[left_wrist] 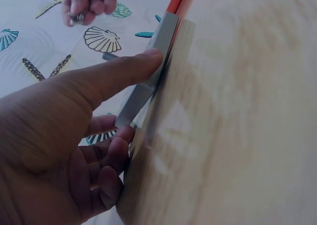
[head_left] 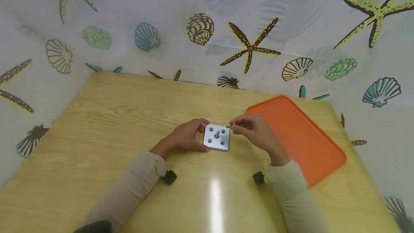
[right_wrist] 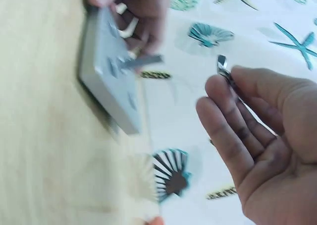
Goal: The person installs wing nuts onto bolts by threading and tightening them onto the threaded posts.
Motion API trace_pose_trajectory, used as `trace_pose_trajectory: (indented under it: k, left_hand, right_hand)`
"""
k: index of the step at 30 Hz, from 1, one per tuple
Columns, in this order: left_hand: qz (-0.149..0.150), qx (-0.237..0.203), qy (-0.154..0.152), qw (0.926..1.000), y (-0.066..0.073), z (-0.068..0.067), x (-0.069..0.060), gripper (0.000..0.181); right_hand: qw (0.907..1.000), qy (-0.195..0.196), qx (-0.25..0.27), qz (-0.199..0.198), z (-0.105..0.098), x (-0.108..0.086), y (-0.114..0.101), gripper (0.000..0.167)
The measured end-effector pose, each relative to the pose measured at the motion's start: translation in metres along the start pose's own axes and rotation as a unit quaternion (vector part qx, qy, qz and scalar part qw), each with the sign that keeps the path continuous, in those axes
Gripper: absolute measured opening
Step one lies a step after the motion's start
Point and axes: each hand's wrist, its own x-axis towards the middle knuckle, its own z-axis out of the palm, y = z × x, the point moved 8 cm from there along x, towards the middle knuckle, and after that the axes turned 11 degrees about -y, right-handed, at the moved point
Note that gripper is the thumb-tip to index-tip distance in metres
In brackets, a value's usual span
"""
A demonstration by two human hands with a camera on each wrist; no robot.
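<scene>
A square silvery metal plate (head_left: 216,146) lies on the wooden table, with a hole near each corner. From its middle a threaded bolt (head_left: 217,134) stands up. My left hand (head_left: 187,136) holds the plate by its left side, thumb on the near edge and fingers at the far edge. Just off the plate's right side, my right hand (head_left: 253,130) pinches a small shiny metal piece (right_wrist: 223,66) between thumb and fingertip. Its exact kind is hard to tell, as the fingers partly cover it. The piece is apart from the bolt.
An orange tray (head_left: 291,128) lies at the right, partly behind the right forearm. A curtain (head_left: 174,6) printed with shells and starfish hangs behind the wooden table (head_left: 129,103). Black wrist devices sit below both wrists.
</scene>
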Motion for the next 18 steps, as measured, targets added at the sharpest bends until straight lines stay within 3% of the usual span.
trace_pose_trajectory:
  k: [5, 10, 18]
  left_hand:
    - [-0.009, 0.005, -0.001, 0.9999, -0.005, -0.002, 0.001, 0.089]
    - [0.006, -0.002, 0.008, 0.9999, -0.002, -0.007, 0.002, 0.087]
    - [0.007, -0.005, 0.007, 0.9999, 0.001, -0.003, 0.000, 0.085]
  right_hand:
    - [0.9989, 0.030, 0.036, 0.004, 0.017, 0.013, 0.009, 0.017]
    - [0.9969, 0.066, 0.035, 0.023, 0.020, 0.018, 0.015, 0.015]
    - [0.9985, 0.053, -0.003, 0.013, 0.027, 0.021, 0.019, 0.014]
